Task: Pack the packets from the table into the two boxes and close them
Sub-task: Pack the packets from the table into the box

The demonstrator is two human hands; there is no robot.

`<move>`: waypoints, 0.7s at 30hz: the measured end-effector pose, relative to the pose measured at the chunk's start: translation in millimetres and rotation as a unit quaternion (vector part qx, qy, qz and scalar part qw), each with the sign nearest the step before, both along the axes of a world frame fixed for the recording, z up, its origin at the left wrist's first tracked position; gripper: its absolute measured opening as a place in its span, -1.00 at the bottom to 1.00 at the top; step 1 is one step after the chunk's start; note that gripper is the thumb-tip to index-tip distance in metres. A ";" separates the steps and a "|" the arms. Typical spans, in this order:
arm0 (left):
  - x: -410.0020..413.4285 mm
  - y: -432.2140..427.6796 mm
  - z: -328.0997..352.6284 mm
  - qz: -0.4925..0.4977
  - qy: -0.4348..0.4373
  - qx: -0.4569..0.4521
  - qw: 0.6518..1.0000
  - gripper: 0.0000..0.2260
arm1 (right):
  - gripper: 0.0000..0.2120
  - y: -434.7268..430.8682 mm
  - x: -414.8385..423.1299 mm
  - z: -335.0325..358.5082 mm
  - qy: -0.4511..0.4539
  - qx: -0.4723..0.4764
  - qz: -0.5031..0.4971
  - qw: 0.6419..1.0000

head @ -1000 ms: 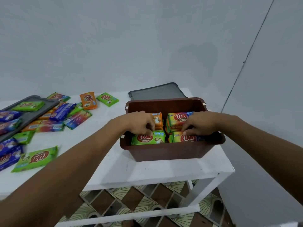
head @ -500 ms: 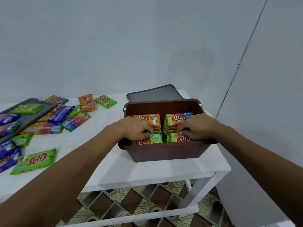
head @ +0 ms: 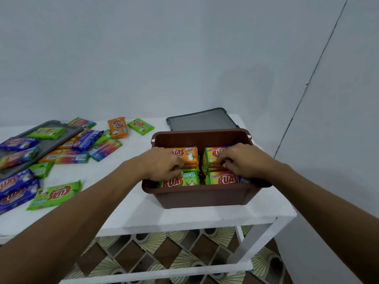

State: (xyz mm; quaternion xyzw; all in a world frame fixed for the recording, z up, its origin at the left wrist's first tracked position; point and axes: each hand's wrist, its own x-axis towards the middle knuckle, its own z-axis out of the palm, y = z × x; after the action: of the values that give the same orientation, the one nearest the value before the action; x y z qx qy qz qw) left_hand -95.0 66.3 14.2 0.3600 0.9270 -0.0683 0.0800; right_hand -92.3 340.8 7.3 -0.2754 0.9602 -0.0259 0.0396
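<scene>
Brown rectangular plastic box [head: 203, 196] sits near front-right edge of white worktop [head: 184, 217], bare strip to its left. Inside box, left hand [head: 164, 163] curled on orange foil packet stack [head: 187, 155]. Right hand [head: 245, 160] curled on rainbow foil packet stack [head: 213, 152]. Loose foil packets [head: 55, 194] spread left. Grey flat plastic lid [head: 202, 119] behind box, at far edge.

The box [head: 205, 196] is reddish brown, and the lid [head: 202, 119] behind it is dark grey. Inside it lie an orange packet [head: 187, 154], a green packet [head: 184, 180] and a gradient packet [head: 223, 179] shading from green through yellow to red, each with a red oval logo and white letters. The counter [head: 184, 217] is white. Loose on it are green packets [head: 54, 194], blue packets [head: 14, 184] and a loose orange packet [head: 118, 127]. The floor tiles [head: 168, 245] show brown diamonds and cream fans with dark lines. The wall [head: 184, 58] is pale grey-blue.
</scene>
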 end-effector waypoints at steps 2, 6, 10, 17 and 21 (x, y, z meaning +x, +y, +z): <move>-4.8 2.0 -1.5 0.025 0.013 0.109 0.994 -0.81 | -0.77 -2.8 -4.6 2.0 0.012 -0.005 -0.014 1.000; -20.7 6.1 -2.6 0.082 0.057 0.110 0.989 -0.86 | -0.65 -11.3 -12.2 5.6 0.026 0.029 -0.004 0.999; -28.8 0.3 -4.6 0.090 0.093 0.046 0.990 -0.84 | -0.71 -18.6 -19.6 7.6 0.026 0.037 -0.021 0.999; -29.4 -43.7 -5.2 0.081 0.092 0.310 0.943 -0.88 | -0.73 -51.9 -27.1 13.0 0.056 -0.043 0.007 0.997; -32.1 -93.8 -15.1 0.182 0.123 0.388 0.895 -0.91 | -0.74 -96.5 -40.4 21.2 0.082 -0.104 0.035 0.991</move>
State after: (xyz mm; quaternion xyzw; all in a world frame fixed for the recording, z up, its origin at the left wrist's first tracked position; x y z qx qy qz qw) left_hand -127.1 -27.5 -0.9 0.1761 0.9316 0.2690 -0.1692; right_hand -132.6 244.3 28.5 -0.3123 0.9421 -0.1015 -0.0672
